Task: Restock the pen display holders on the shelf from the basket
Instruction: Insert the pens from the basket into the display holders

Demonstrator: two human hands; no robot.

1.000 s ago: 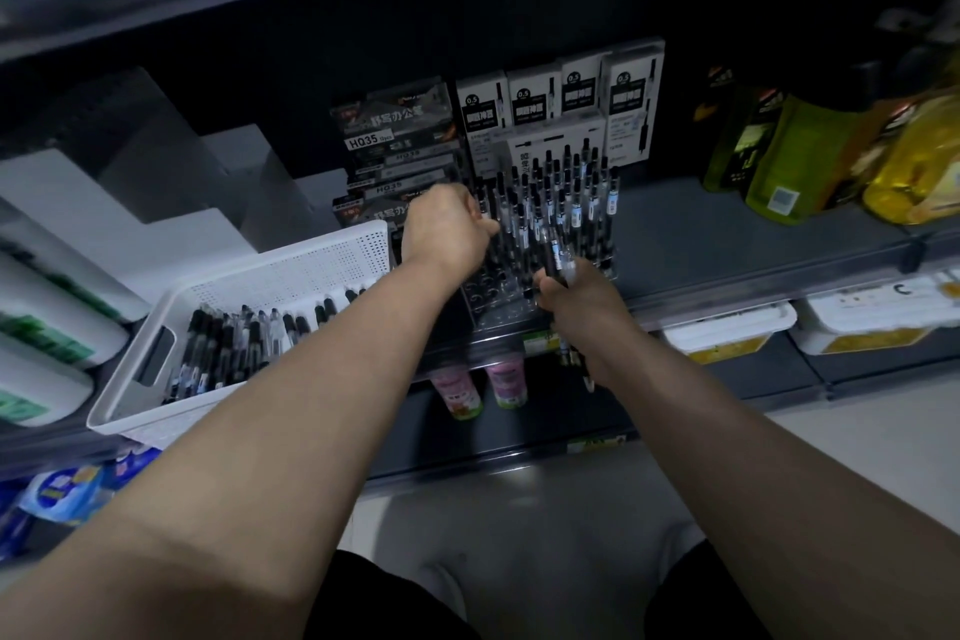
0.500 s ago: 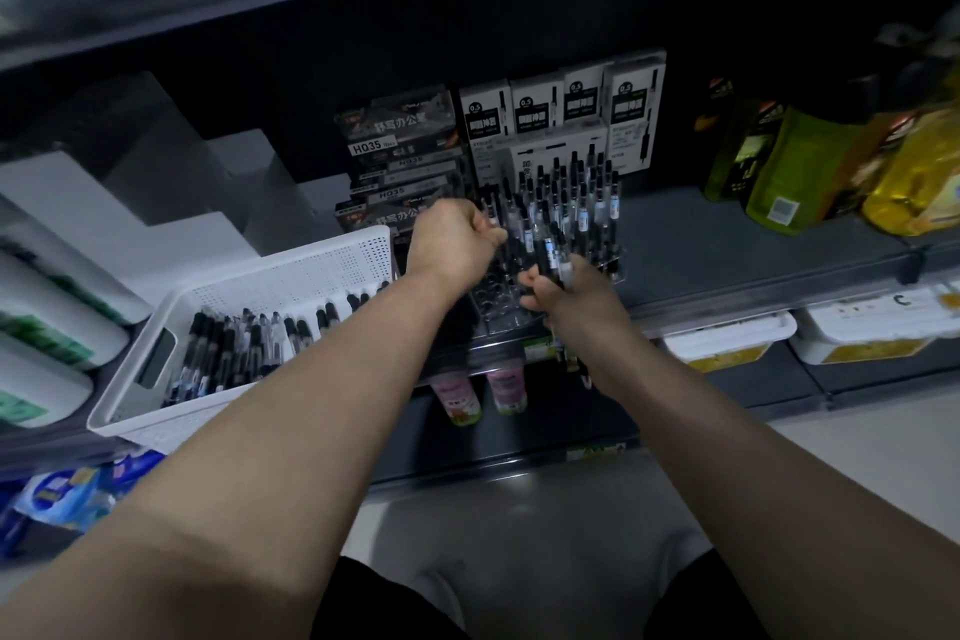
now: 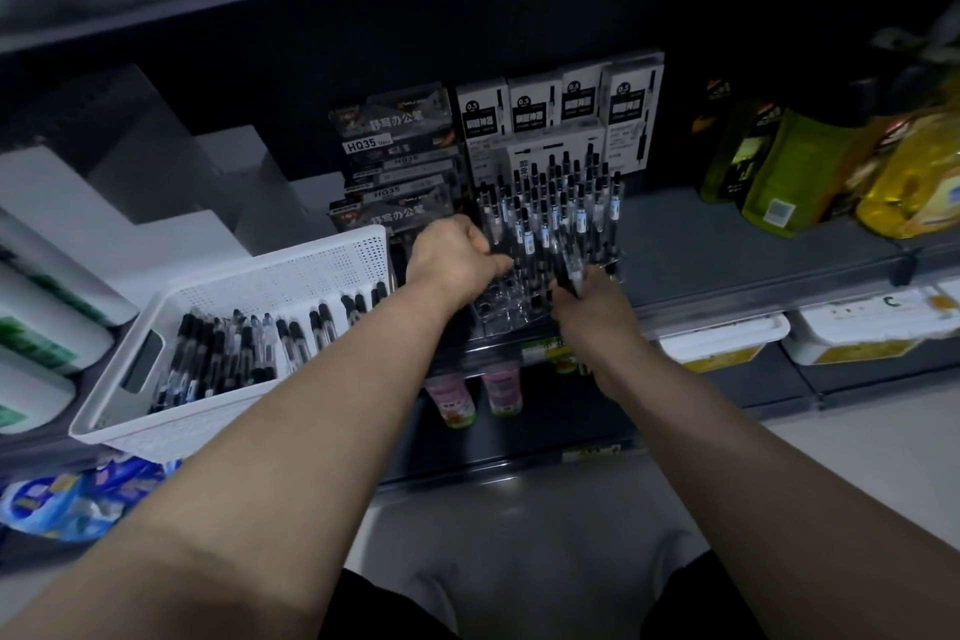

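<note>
The step in hand is filling the slots: the right hand [image 3: 592, 304] is clenched round a bundle of pens [image 3: 569, 270], their tips fanning up and away from the knuckles toward the back rows of the pen display holder [image 3: 506, 312]. Just left of that grip, between the two hands, lie the holder's front slots, clear and not yet filled; beyond the grip the standing pens [image 3: 556, 208] crowd the rear rows. The left hand [image 3: 452, 261] sits at the holder's left edge with its fingers curled in. Whether they pinch a single pen or steady the holder I cannot tell, since the fingertips are hidden by the hand itself. The basket [image 3: 291, 270] rests on the shelf [image 3: 727, 244] just outside the left wrist, with many loose pens [image 3: 223, 353] lying in it, so the job looks well short of done. The next move, as I judge it, calls for drawing one pen from the bundle, turning it upright and dropping it into an open front slot without knocking its neighbours over.
</note>
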